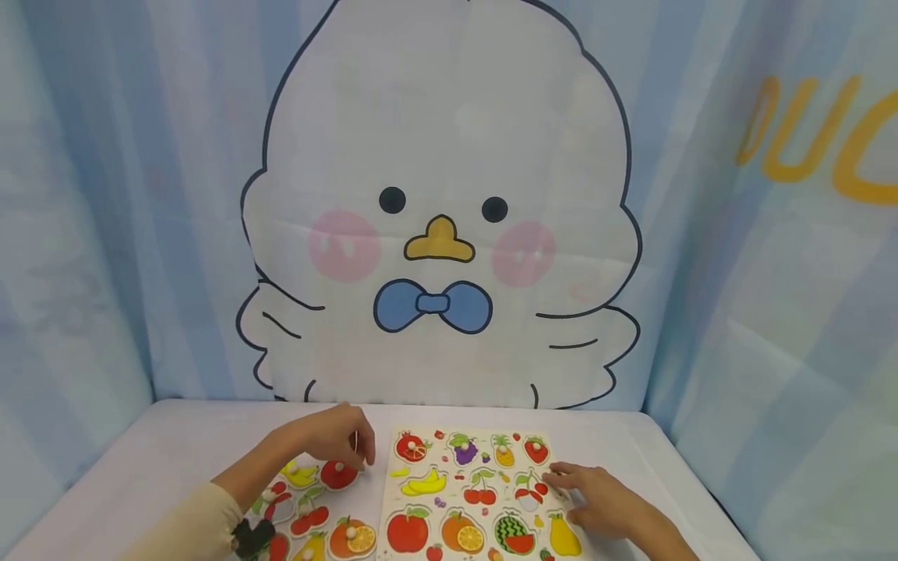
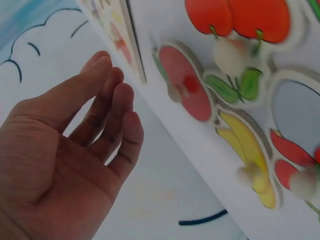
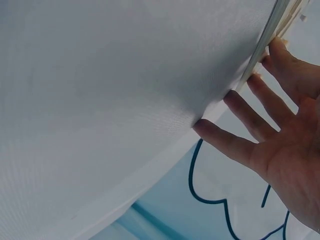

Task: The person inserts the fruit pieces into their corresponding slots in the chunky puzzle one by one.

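Note:
My left hand [image 1: 337,435] is raised over the loose fruit puzzle pieces, its fingers loosely curled with nothing between them. Just below its fingertips lies a round red fruit piece [image 1: 337,474]. In the left wrist view, this red piece [image 2: 192,92] has a small pale knob, with a banana piece [image 2: 247,145] beside it. My right hand [image 1: 605,502] rests at the right edge of the fruit puzzle board [image 1: 390,499]. Its fingers are spread, and in the right wrist view the fingertips [image 3: 275,47] touch the board's edge and the table.
Several more knobbed pieces lie left of the board, among them an orange [image 1: 351,538] and cherries [image 1: 309,518]. The white table [image 1: 189,444] ends at a duck-printed backdrop [image 1: 449,140], and curtains hang on both sides.

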Action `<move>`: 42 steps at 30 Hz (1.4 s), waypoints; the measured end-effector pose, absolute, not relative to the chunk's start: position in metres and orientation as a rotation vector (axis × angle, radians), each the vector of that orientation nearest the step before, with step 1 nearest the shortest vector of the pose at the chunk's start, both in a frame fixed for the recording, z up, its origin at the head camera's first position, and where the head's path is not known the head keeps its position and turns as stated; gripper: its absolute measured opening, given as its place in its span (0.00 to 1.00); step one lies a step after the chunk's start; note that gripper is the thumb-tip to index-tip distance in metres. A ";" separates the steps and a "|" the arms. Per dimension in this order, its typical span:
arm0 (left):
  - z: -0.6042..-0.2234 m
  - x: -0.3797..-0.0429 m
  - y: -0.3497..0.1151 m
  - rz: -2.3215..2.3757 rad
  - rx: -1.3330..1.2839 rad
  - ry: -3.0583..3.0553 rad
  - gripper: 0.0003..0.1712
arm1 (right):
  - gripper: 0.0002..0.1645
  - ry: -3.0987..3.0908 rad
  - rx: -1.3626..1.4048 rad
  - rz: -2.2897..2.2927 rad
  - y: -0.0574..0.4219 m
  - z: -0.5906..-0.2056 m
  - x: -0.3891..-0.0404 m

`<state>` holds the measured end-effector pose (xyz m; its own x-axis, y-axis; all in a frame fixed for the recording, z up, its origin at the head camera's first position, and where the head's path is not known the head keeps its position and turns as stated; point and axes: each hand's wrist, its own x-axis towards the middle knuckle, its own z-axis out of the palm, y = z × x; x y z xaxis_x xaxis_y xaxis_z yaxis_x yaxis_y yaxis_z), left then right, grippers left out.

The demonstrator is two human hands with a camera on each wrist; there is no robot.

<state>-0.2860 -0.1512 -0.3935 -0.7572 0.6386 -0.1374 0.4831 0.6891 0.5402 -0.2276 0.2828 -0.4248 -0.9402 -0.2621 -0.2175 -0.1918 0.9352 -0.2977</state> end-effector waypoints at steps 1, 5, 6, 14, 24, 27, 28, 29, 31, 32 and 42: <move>-0.394 -0.286 -0.155 0.703 0.887 2.579 0.06 | 0.32 2.838 -0.331 -0.401 0.283 -0.425 -0.227; -0.396 -0.286 -0.171 0.697 0.846 2.574 0.07 | 0.32 2.837 -0.317 -0.402 0.284 -0.427 -0.227; -0.396 -0.285 -0.175 0.694 0.831 2.574 0.07 | 0.32 2.836 -0.316 -0.400 0.284 -0.427 -0.227; -0.399 -0.282 -0.203 0.667 0.697 2.582 0.09 | 0.33 2.836 -0.309 -0.394 0.284 -0.427 -0.226; -0.408 -0.279 -0.231 0.658 0.528 2.598 0.13 | 0.33 2.831 -0.351 -0.407 0.284 -0.424 -0.225; -0.411 -0.279 -0.235 0.670 0.495 2.607 0.13 | 0.33 2.836 -0.345 -0.408 0.284 -0.423 -0.225; -0.411 -0.280 -0.236 0.676 0.494 2.608 0.13 | 0.33 2.835 -0.343 -0.410 0.284 -0.423 -0.225; -0.412 -0.280 -0.237 0.683 0.497 2.611 0.13 | 0.33 2.837 -0.342 -0.409 0.285 -0.423 -0.225; -0.412 -0.281 -0.239 0.694 0.500 2.614 0.13 | 0.33 2.839 -0.353 -0.408 0.284 -0.422 -0.225; -0.412 -0.281 -0.239 0.702 0.509 2.613 0.13 | 0.33 2.839 -0.358 -0.410 0.284 -0.422 -0.226; -0.417 -0.283 -0.246 0.766 0.564 2.603 0.11 | 0.33 2.842 -0.357 -0.387 0.282 -0.423 -0.227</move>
<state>-0.2832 -0.2462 -0.4167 -0.8522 0.4696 -0.2309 0.2695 0.7721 0.5754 -0.2270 0.2822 -0.4228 -0.9385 -0.2721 -0.2124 -0.2055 0.9348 -0.2898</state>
